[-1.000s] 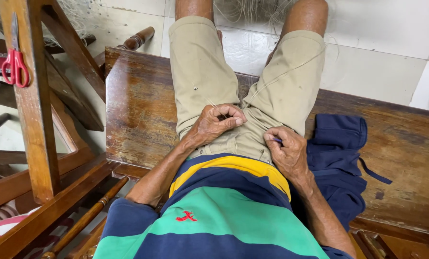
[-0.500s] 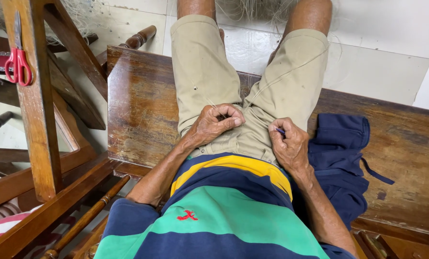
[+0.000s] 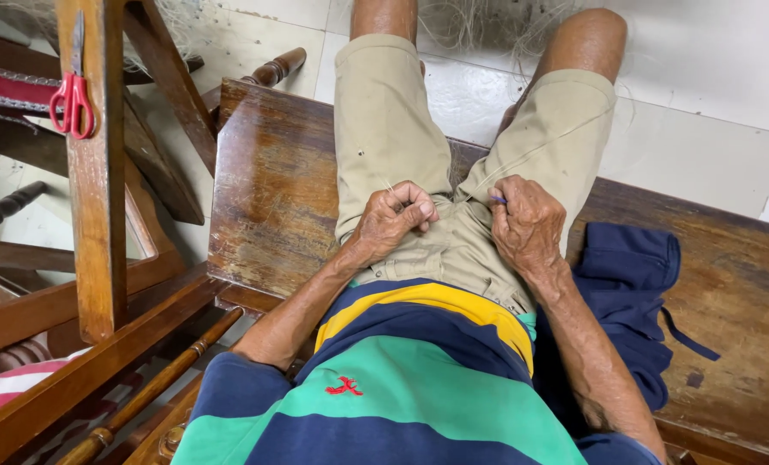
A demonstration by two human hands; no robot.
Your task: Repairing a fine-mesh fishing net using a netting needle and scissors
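Observation:
I sit on a dark wooden bench (image 3: 264, 181) in khaki shorts (image 3: 419, 146) and a striped shirt. My left hand (image 3: 395, 217) rests on my lap with fingers curled around a thin pale thread. My right hand (image 3: 526, 222) is beside it, pinching a small blue tool between thumb and fingers; its tip shows at the top of the hand. A fine thread seems to run between the two hands.
A wooden frame post (image 3: 96, 172) stands at the left with red-handled scissors (image 3: 73, 95) hanging on it. A dark blue cloth (image 3: 630, 293) lies on the bench at my right. Pale tangled fibres (image 3: 479, 21) lie on the tiled floor by my knees.
Both hands have stayed on the lap, and the right hand has shifted slightly up toward the left hand. The view has tilted a little.

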